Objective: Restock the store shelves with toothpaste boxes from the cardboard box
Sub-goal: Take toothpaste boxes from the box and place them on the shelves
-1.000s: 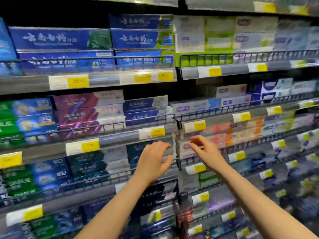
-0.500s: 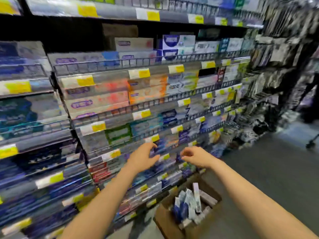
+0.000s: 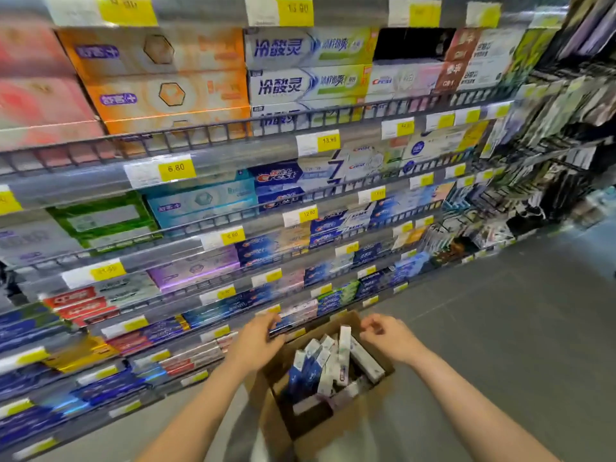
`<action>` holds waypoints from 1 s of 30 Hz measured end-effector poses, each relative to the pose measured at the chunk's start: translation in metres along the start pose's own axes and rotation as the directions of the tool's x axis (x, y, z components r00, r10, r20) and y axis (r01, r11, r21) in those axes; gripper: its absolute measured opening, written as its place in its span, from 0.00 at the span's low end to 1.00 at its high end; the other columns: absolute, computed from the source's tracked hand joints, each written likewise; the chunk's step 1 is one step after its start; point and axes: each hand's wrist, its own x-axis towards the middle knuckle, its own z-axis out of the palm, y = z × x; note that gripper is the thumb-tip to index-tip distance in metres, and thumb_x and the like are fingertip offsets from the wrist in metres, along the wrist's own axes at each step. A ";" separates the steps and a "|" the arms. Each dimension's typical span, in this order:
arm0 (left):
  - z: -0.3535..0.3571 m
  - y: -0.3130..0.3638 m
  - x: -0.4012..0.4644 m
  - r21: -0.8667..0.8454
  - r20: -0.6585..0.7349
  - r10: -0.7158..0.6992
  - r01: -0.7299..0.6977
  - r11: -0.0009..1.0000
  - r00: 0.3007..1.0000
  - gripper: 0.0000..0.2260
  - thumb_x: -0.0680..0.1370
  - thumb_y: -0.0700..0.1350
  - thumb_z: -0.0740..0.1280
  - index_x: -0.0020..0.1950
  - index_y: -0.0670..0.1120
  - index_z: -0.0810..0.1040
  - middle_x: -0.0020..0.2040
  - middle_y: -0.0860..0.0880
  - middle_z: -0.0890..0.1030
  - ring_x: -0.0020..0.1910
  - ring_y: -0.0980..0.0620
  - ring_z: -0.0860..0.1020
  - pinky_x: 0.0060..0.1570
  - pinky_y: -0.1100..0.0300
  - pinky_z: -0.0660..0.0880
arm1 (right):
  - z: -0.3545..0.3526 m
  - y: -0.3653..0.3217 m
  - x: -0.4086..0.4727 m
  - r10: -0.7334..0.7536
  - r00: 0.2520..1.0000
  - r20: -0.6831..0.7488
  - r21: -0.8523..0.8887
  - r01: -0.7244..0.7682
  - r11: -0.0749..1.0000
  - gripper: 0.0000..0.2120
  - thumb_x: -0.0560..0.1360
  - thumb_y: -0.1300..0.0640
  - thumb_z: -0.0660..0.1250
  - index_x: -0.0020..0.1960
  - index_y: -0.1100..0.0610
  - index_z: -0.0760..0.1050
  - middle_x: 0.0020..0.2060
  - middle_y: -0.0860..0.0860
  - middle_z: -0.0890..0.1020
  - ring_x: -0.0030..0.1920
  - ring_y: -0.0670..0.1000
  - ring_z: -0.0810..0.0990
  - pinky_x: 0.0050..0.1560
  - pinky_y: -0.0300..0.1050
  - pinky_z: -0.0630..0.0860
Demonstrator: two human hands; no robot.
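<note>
Grey shop floor [image 3: 500, 328] runs along the foot of a tall run of store shelves [image 3: 233, 151], every tier fenced with a low wire rail and hung with yellow price tags [image 3: 176, 168]; orange, green, blue and white cartons fill the tiers, and one dark gap shows high on the right among the upper row. Down on the floor, right against the lowest shelves, I see the cardboard box [image 3: 333, 425] with its flaps open, and inside it the toothpaste boxes [image 3: 343, 355] stand mostly on end, blue-and-white ones leaning together with a paler one lying slanted at the right. Both of my arms reach down toward it. My left hand [image 3: 256, 338] sits over the near-left flap with its fingers loosely bent, holding nothing that I can make out; my right hand [image 3: 388, 335] hovers over the far-right rim, fingers curled in a little but likewise empty, apart from the cartons below. I judge this to be the pick-up step: nothing is in hand for the shelf, and the box has plenty of stock left. The next move, as I read it, calls for lowering one hand between the flaps, closing round a single upright carton rather than a bunch, and lifting it straight out so the leaning neighbours do not topple. After that I would need to match its print to a shelf row, which motion blur makes hard to read from here.
</note>
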 end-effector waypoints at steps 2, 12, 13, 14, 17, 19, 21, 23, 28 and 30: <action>0.014 -0.003 0.023 -0.013 0.000 -0.056 0.056 0.998 0.998 0.18 0.75 0.50 0.66 0.63 0.46 0.72 0.58 0.48 0.77 0.54 0.51 0.76 0.53 0.57 0.74 | -0.006 0.016 0.032 0.037 0.999 0.034 0.031 -0.039 0.999 0.12 0.74 0.56 0.66 0.55 0.61 0.76 0.43 0.54 0.79 0.47 0.51 0.77 0.42 0.36 0.65; 0.103 -0.036 0.096 -0.181 -0.101 -0.402 0.381 0.907 0.910 0.18 0.70 0.50 0.66 0.56 0.42 0.76 0.48 0.45 0.79 0.49 0.43 0.78 0.43 0.62 0.67 | 0.003 0.085 0.192 0.068 0.958 0.278 -0.032 -0.062 0.998 0.17 0.76 0.54 0.64 0.60 0.62 0.73 0.58 0.58 0.78 0.59 0.55 0.76 0.59 0.45 0.70; 0.121 -0.042 0.101 -0.207 -0.106 -0.434 0.407 0.890 0.895 0.18 0.68 0.52 0.64 0.54 0.44 0.76 0.45 0.47 0.80 0.47 0.43 0.79 0.40 0.63 0.67 | 0.012 0.096 0.210 0.073 0.949 0.307 -0.023 -0.069 0.997 0.17 0.76 0.54 0.64 0.61 0.62 0.73 0.59 0.58 0.78 0.59 0.55 0.76 0.57 0.44 0.70; 0.140 -0.049 0.106 -0.239 -0.108 -0.444 0.411 0.880 0.889 0.17 0.67 0.54 0.63 0.52 0.48 0.75 0.42 0.50 0.79 0.46 0.44 0.79 0.39 0.64 0.67 | 0.023 0.107 0.228 0.066 0.942 0.328 -0.012 -0.066 0.998 0.18 0.76 0.53 0.64 0.63 0.61 0.71 0.59 0.57 0.77 0.59 0.54 0.75 0.54 0.41 0.69; 0.212 -0.082 0.127 -0.281 -0.123 -0.509 0.462 0.841 0.852 0.15 0.70 0.52 0.65 0.54 0.50 0.75 0.47 0.52 0.79 0.49 0.48 0.78 0.43 0.65 0.69 | 0.069 0.152 0.286 0.035 0.928 0.371 -0.033 -0.024 0.999 0.19 0.75 0.51 0.65 0.62 0.59 0.71 0.53 0.53 0.79 0.51 0.49 0.75 0.39 0.26 0.67; 0.273 -0.113 0.139 -0.269 -0.093 -0.555 0.516 0.813 0.827 0.19 0.72 0.47 0.68 0.61 0.43 0.73 0.56 0.47 0.77 0.55 0.47 0.77 0.50 0.62 0.69 | 0.113 0.184 0.318 0.017 0.925 0.379 -0.038 -0.003 0.999 0.10 0.76 0.53 0.65 0.53 0.58 0.75 0.41 0.49 0.76 0.42 0.46 0.72 0.36 0.22 0.66; 0.311 -0.138 0.149 -0.270 -0.078 -0.570 0.534 0.802 0.818 0.26 0.70 0.55 0.66 0.63 0.43 0.71 0.58 0.45 0.76 0.59 0.46 0.75 0.54 0.61 0.68 | 0.146 0.204 0.343 0.007 0.918 0.397 -0.006 -0.005 1.000 0.06 0.75 0.57 0.66 0.41 0.57 0.75 0.33 0.46 0.74 0.39 0.46 0.74 0.38 0.27 0.69; 0.366 -0.174 0.158 -0.282 -0.049 -0.612 0.577 0.766 0.789 0.27 0.69 0.56 0.66 0.63 0.43 0.71 0.58 0.45 0.75 0.60 0.46 0.74 0.56 0.59 0.68 | 0.200 0.238 0.372 -0.020 0.919 0.393 0.084 -0.015 0.996 0.03 0.74 0.58 0.68 0.43 0.58 0.76 0.34 0.47 0.77 0.35 0.40 0.76 0.39 0.38 0.75; 0.473 -0.272 0.197 -0.257 -0.157 -0.650 0.605 0.753 0.743 0.25 0.70 0.49 0.72 0.63 0.46 0.69 0.60 0.46 0.73 0.59 0.47 0.74 0.55 0.55 0.72 | 0.309 0.279 0.448 -0.076 0.922 0.380 0.098 0.042 0.994 0.25 0.73 0.51 0.68 0.66 0.60 0.69 0.60 0.55 0.76 0.60 0.53 0.75 0.54 0.40 0.69; 0.502 -0.297 0.213 -0.219 -0.172 -0.645 0.610 0.762 0.744 0.27 0.69 0.51 0.72 0.64 0.47 0.68 0.61 0.47 0.72 0.60 0.47 0.73 0.56 0.53 0.72 | 0.338 0.291 0.470 -0.086 0.927 0.364 0.072 0.065 0.995 0.25 0.73 0.49 0.68 0.66 0.60 0.70 0.62 0.56 0.76 0.63 0.56 0.74 0.59 0.44 0.68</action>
